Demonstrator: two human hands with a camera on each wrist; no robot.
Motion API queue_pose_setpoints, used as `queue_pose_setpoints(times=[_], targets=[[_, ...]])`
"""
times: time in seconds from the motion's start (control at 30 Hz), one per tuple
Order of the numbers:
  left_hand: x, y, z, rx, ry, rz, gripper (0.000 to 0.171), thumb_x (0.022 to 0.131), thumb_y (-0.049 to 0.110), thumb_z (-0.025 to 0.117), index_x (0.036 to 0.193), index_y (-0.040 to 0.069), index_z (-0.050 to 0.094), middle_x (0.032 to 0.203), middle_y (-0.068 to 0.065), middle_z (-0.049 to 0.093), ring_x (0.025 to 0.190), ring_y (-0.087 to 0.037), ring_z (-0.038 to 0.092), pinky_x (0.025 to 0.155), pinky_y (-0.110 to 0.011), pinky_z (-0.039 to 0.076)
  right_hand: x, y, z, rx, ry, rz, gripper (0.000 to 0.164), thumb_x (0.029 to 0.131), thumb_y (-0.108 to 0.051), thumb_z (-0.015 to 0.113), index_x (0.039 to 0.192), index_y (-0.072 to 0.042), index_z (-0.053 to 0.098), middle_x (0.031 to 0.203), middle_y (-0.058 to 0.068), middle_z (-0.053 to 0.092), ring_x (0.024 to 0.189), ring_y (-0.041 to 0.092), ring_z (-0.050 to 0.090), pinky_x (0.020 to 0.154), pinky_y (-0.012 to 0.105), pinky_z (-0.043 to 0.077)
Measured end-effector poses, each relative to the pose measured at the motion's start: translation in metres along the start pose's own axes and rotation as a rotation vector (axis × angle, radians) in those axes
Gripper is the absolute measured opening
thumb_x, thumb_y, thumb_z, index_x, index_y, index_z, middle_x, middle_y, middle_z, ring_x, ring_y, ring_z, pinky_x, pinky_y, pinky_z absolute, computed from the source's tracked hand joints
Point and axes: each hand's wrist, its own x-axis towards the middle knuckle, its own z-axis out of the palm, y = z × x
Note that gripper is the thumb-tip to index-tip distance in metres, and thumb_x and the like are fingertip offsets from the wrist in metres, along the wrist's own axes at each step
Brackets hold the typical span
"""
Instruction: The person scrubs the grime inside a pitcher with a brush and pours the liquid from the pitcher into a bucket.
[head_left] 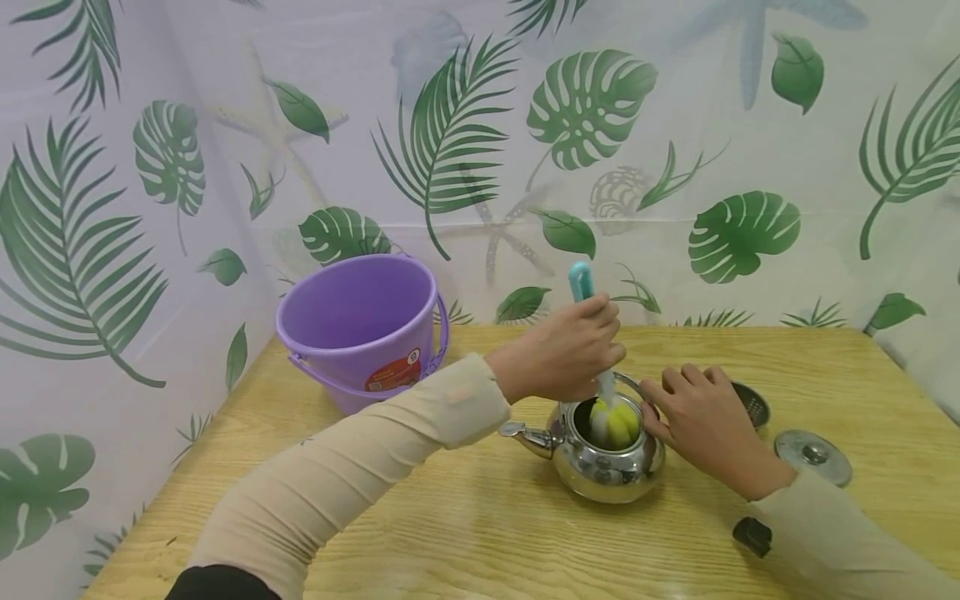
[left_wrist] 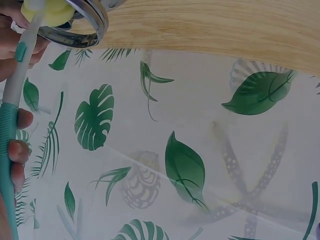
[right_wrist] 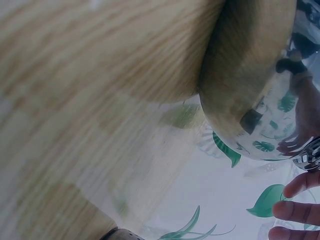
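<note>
My left hand (head_left: 566, 346) grips a brush by its teal handle (left_wrist: 7, 132), above the kettle. The brush's yellow sponge head (head_left: 615, 423) sits in the open mouth of a shiny steel kettle (head_left: 611, 475), its lower part hidden inside. On the table, the kettle stands upright with its spout (head_left: 528, 435) towards the left. My right hand (head_left: 701, 425) holds the kettle at the right side by its raised handle, thumb close to the rim. Several of its fingertips (right_wrist: 286, 209) show in the right wrist view, beside the kettle's mirror-like wall (right_wrist: 250, 85).
A purple bucket (head_left: 360, 358) stands at the back left of the wooden table (head_left: 420, 517). Right of the kettle lie a round steel lid (head_left: 813, 457) and a perforated strainer (head_left: 752, 406), partly behind my right hand. A leaf-patterned cloth (head_left: 465, 275) hangs behind.
</note>
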Motion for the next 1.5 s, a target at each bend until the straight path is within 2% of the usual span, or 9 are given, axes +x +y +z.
queue_pose_setpoints(times=[0.37, 0.8, 1.2, 1.5], targets=[[-0.003, 0.0, -0.002, -0.016, -0.002, 0.027, 0.033, 0.088, 0.05, 0.044, 0.098, 0.023, 0.06, 0.1, 0.005, 0.064, 0.099, -0.018, 0.051, 0.099, -0.035, 0.03, 0.002, 0.0, -0.001, 0.009, 0.006, 0.003, 0.044, 0.099, -0.034, 0.021, 0.08, -0.009, 0.052, 0.064, 0.008, 0.043, 0.056, 0.024, 0.039, 0.053, 0.037, 0.03], [-0.011, -0.006, -0.013, -0.017, -0.063, 0.083, 0.035, 0.088, 0.05, 0.046, 0.106, 0.024, 0.061, 0.11, 0.002, 0.064, 0.11, -0.019, 0.051, 0.106, -0.036, 0.027, 0.002, 0.002, 0.001, -0.003, -0.008, 0.003, 0.044, 0.099, -0.034, 0.02, 0.08, -0.009, 0.051, 0.065, 0.008, 0.043, 0.056, 0.025, 0.039, 0.053, 0.037, 0.031], [-0.016, -0.011, -0.014, -0.028, -0.08, 0.06, 0.038, 0.087, 0.054, 0.047, 0.105, 0.024, 0.062, 0.108, 0.002, 0.065, 0.108, -0.018, 0.051, 0.104, -0.035, 0.028, 0.002, 0.001, 0.0, 0.005, -0.015, 0.005, 0.046, 0.098, -0.035, 0.02, 0.08, -0.009, 0.053, 0.064, 0.008, 0.044, 0.055, 0.024, 0.04, 0.051, 0.038, 0.033], [-0.017, -0.01, -0.015, -0.027, -0.043, 0.017, 0.038, 0.087, 0.053, 0.047, 0.104, 0.023, 0.062, 0.108, 0.003, 0.065, 0.107, -0.018, 0.052, 0.103, -0.034, 0.03, 0.001, 0.001, -0.001, 0.004, -0.014, 0.008, 0.045, 0.098, -0.035, 0.02, 0.08, -0.009, 0.052, 0.063, 0.008, 0.043, 0.055, 0.024, 0.04, 0.052, 0.038, 0.032]])
